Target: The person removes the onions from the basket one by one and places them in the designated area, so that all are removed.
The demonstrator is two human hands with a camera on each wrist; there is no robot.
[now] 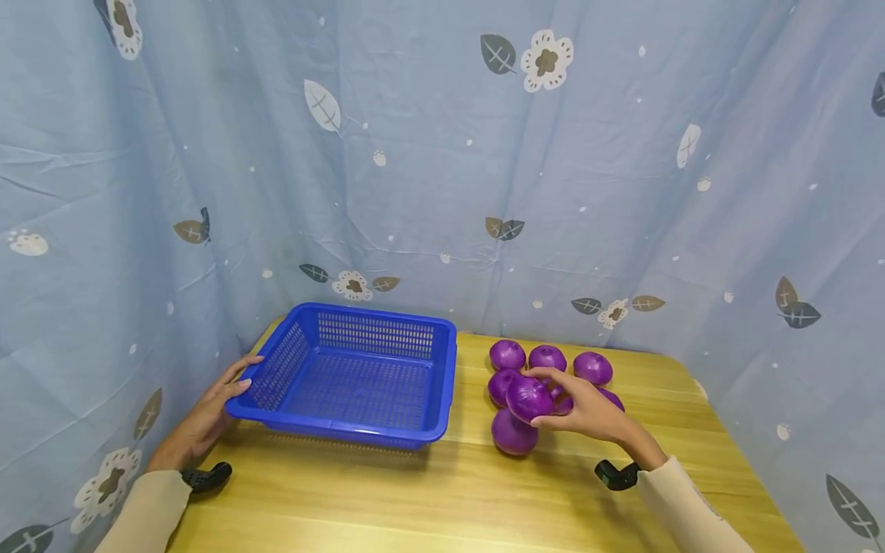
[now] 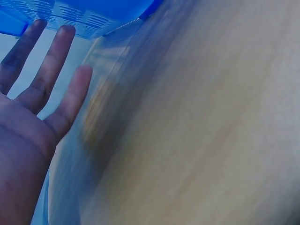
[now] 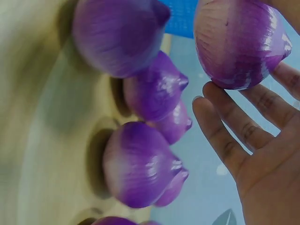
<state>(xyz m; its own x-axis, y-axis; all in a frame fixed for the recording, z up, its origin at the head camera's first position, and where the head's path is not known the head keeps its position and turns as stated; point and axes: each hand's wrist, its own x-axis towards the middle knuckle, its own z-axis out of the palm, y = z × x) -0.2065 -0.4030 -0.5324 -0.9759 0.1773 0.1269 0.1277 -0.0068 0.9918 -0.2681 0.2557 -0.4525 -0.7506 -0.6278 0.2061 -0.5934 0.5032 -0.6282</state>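
A blue plastic basket (image 1: 359, 425) with slotted walls stands on the left of the table. At its left rim is my left hand (image 1: 213, 407), thumb and fingertips touching the edge. The left wrist view shows three spread, nearly straight fingers of this hand (image 2: 42, 89) by the slotted wall; its thumb is hidden there. My right hand (image 1: 588, 407) holds a purple onion (image 1: 529, 399) between thumb and fingers, over the other onions. In the right wrist view the held onion (image 3: 239, 42) is at the fingertips, with the lower fingers extended.
Several more purple onions are grouped on the right of the wooden table (image 1: 332, 499), among them a front onion (image 1: 515, 434) and a back-right onion (image 1: 592, 369). A pale blue patterned curtain (image 1: 429, 153) surrounds the table behind and at both sides.
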